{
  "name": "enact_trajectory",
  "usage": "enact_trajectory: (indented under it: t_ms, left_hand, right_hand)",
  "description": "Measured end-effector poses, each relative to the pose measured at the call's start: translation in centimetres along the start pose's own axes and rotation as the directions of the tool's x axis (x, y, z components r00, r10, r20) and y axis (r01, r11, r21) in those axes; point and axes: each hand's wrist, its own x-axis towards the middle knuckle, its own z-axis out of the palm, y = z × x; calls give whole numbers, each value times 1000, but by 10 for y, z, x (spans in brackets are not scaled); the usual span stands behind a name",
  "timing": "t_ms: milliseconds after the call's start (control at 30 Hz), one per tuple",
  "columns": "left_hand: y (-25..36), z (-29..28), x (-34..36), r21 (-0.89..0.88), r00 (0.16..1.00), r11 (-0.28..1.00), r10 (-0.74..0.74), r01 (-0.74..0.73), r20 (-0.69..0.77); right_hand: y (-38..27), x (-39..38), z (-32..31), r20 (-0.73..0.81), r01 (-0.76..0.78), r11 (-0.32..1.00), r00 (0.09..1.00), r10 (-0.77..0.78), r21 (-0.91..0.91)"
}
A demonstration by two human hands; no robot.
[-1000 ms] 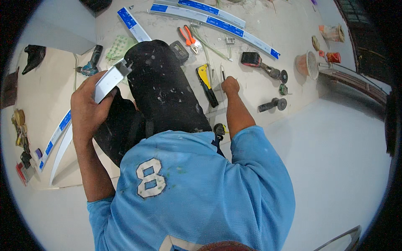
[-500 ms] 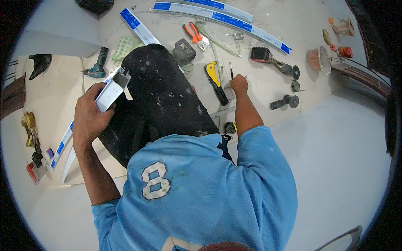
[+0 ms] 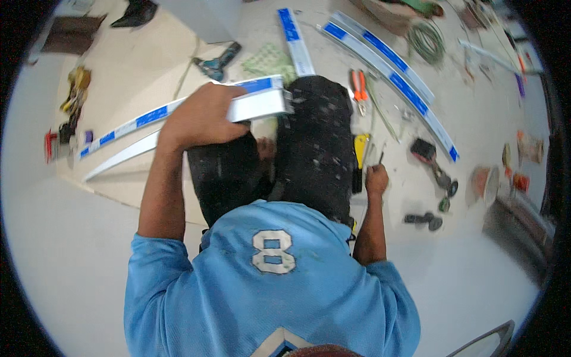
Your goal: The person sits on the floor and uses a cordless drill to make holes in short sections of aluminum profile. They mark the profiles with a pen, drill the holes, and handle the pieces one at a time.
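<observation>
My left hand (image 3: pixel 199 119) is closed around a long white metal profile (image 3: pixel 257 106) with blue film patches on its upper face. The cut end of the profile lies over my left thigh, and its far length runs away to the left, low over the floor. On the right, my right hand (image 3: pixel 376 179) is a closed fist around a thin dark pencil (image 3: pixel 382 157), its tip pointing forward. Just left of that hand lies a yellow and black hand riveter (image 3: pixel 360 152), partly hidden by my leg. The picture is somewhat blurred.
Ahead on the floor are more blue-and-white profiles (image 3: pixel 392 77), orange-handled pliers (image 3: pixel 360 90) and a teal drill (image 3: pixel 217 62). To the right lie a cordless grinder (image 3: pixel 437 169), a black disc tool (image 3: pixel 423 220) and a bucket (image 3: pixel 485 183). A wall corner (image 3: pixel 205 18) stands ahead.
The view has turned left, shifting the floor items rightward. My left hand has swung the profile's end to the right, across my thigh. The right hand keeps its grip beside the riveter.
</observation>
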Motion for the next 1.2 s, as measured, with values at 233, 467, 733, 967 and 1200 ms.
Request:
enact_trajectory:
  t_ms: [233,467,733,967,1200]
  left_hand:
    - [-5,6,0,-50,1000,999,1,-2,-25]
    - [-9,15,0,-28,998,1000,-8,7,-66]
    - [-21,18,-4,-153,998,988,12,-22,-62]
    - [-23,16,-7,-61,991,998,11,-20,-133]
    - [-25,15,-2,-61,996,998,-17,11,-89]
  right_hand:
    - [-140,37,-121,-2,-23,718,999,34,696]
    - [-292,39,-197,123,534,803,807,-578,265]
    - [-329,18,-200,204,563,822,818,-538,-89]
    - [-375,105,-168,463,693,574,720,-518,-435]
    - [-350,118,29,523,462,839,810,-266,-288]
